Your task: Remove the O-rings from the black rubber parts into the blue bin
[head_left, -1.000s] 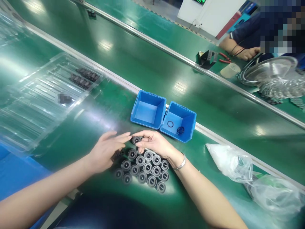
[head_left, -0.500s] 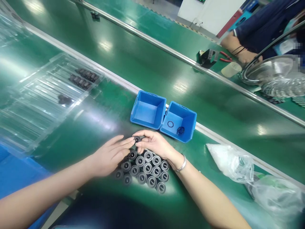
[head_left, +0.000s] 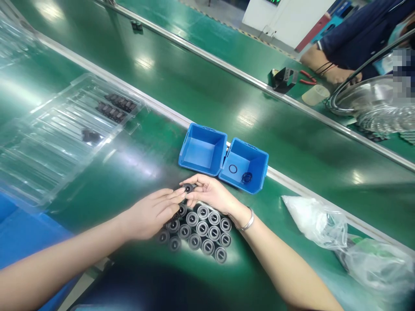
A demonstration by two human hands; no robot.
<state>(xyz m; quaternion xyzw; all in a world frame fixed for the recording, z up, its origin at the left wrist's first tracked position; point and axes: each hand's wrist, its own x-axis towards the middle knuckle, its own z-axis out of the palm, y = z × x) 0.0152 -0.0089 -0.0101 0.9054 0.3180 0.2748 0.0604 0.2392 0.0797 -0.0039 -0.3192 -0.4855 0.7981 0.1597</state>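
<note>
A round black part point(head_left: 188, 188) is pinched between the thumb and fingers of my right hand point(head_left: 210, 193). My left hand point(head_left: 154, 212) lies against the same part with its fingertips, and small black rings show under its fingers, partly hidden. Just below my hands stand several black cylindrical parts point(head_left: 202, 228) in a cluster on the green surface. Beyond my hands sit two blue bins; the left bin point(head_left: 202, 149) has nothing visible inside, and the right bin point(head_left: 243, 165) holds a few thin black rings point(head_left: 247, 177).
Clear plastic trays point(head_left: 65, 129) with some black parts lie at the left. Plastic bags point(head_left: 316, 220) are at the right. Across the metal rail, a person's arm point(head_left: 333, 71) rests near red-handled pliers point(head_left: 308, 77) and a metal bowl point(head_left: 372, 95). A blue container point(head_left: 26, 237) is lower left.
The fingers of my left hand have shifted slightly over the round part and lie closer together. The whole view has moved a little.
</note>
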